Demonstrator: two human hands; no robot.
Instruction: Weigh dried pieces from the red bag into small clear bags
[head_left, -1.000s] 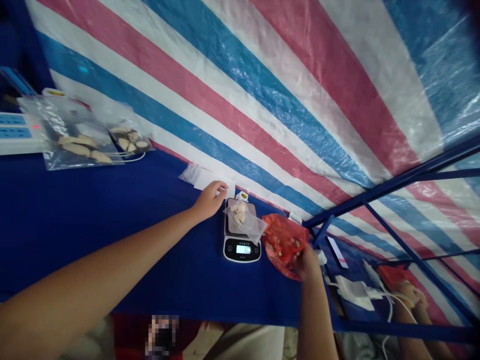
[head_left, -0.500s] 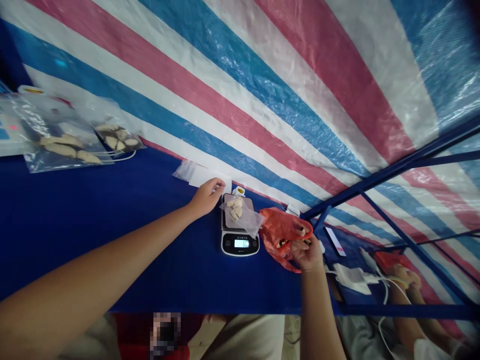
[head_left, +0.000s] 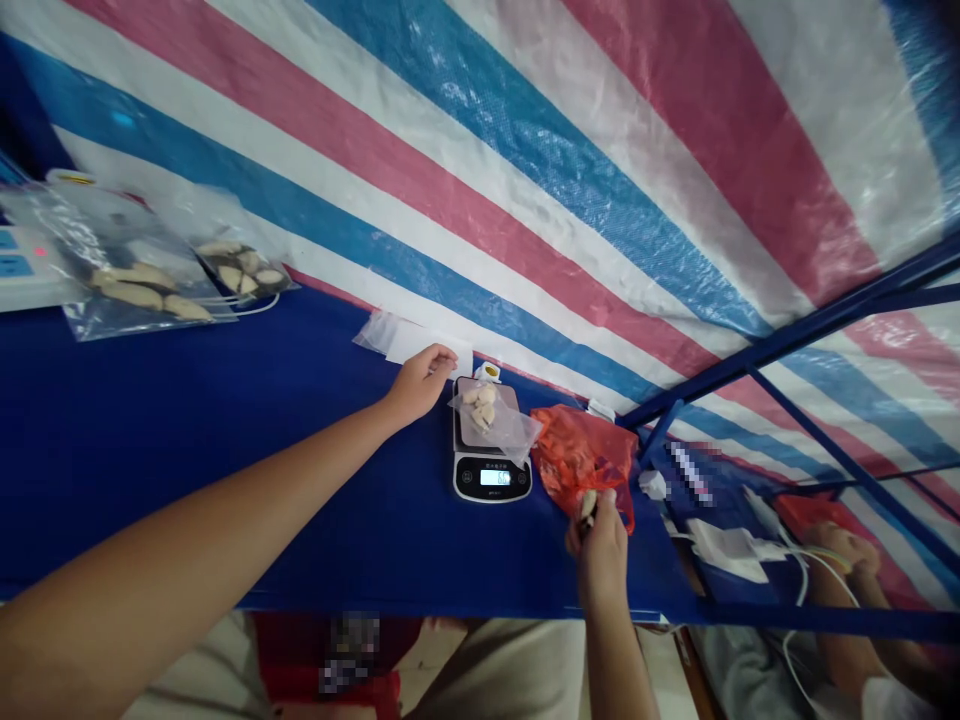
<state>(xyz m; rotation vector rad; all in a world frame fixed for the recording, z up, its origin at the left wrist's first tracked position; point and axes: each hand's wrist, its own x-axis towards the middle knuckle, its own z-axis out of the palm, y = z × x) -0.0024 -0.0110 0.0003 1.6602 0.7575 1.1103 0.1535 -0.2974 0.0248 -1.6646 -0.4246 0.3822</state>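
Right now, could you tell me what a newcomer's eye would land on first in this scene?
First, the striped tarp in pink, blue and white that fills the background behind the blue table. Next, the small digital scale at the centre, display lit, with a clear bag of pale pieces on it. The left hand rests on white paper beside the scale, while the right hand lifts a small piece at the red bag.

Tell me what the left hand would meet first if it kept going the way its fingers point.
Likely the flat clear plastic bags under the left hand's fingertips, then the striped tarp; depth is unclear.
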